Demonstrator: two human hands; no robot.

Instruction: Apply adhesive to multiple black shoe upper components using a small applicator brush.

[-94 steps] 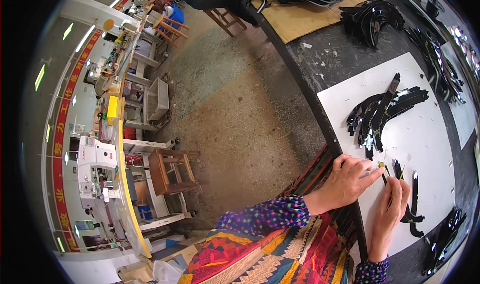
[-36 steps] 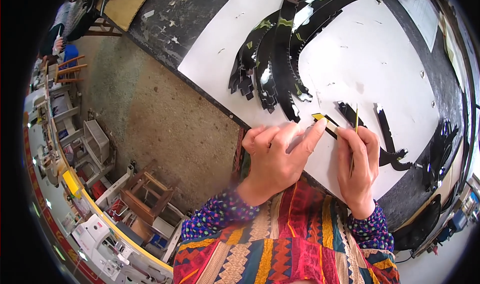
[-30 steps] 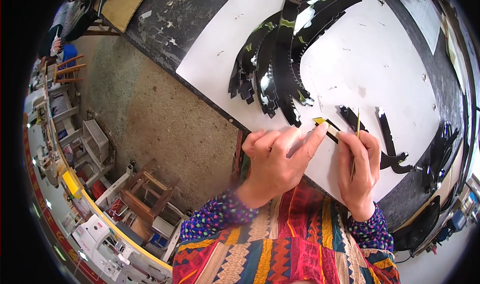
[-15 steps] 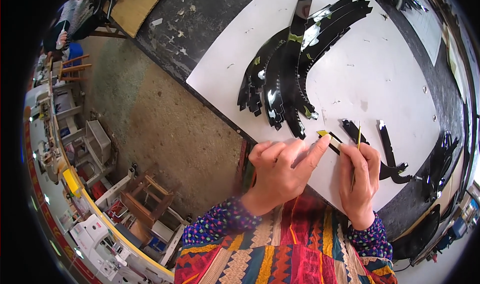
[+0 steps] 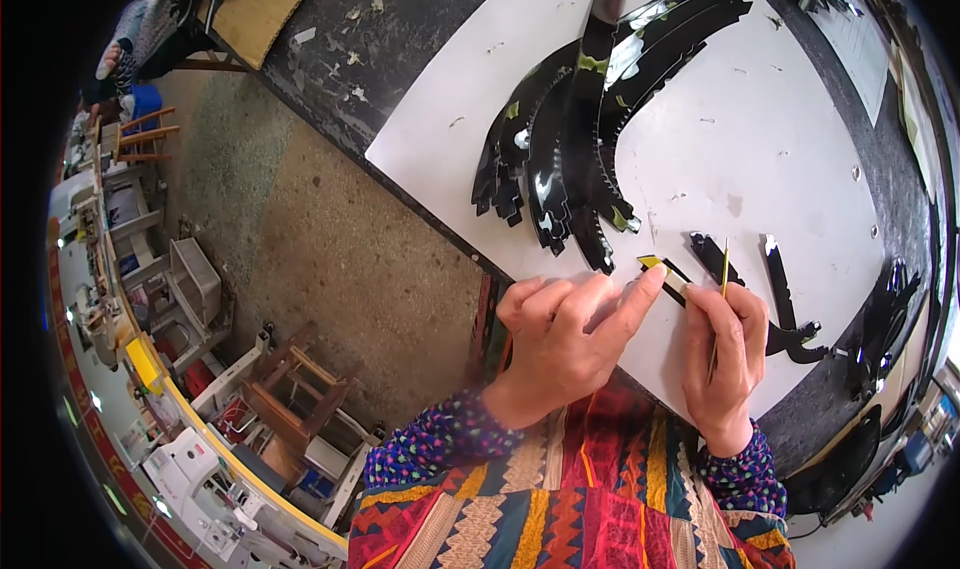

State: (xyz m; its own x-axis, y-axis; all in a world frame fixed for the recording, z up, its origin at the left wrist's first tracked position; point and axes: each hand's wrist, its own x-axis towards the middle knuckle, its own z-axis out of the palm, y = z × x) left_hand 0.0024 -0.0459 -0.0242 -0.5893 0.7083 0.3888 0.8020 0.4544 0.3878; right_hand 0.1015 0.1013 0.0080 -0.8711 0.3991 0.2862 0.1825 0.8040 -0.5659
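Note:
Over the near edge of a white board (image 5: pixel 740 159), my two hands hold a small dark strip (image 5: pixel 676 280) with a pale face and a yellow-green tip. My left hand (image 5: pixel 565 344) is closed, its index finger and thumb at the yellow-green end. My right hand (image 5: pixel 725 354) pinches the other end. A thin yellow stick-like tool (image 5: pixel 725 264) is also held in that hand, pointing up past the fingers. Beyond my hands lies a pile of curved, glossy black strips (image 5: pixel 560 159) with notched edges. To the right, beside my right hand, rest a few loose black strips (image 5: pixel 777 279).
More black strips (image 5: pixel 880 319) are heaped on the dark tabletop (image 5: pixel 360 59) at the right. A brown wooden stool (image 5: pixel 290 394) stands on the floor at left, near a white machine (image 5: pixel 190 479). Another person's hand (image 5: pixel 108 62) shows at the far upper left.
My hands keep nearly the same hold on the strip. The whole view has shifted slightly. At the far upper left, the other person's hand has moved up.

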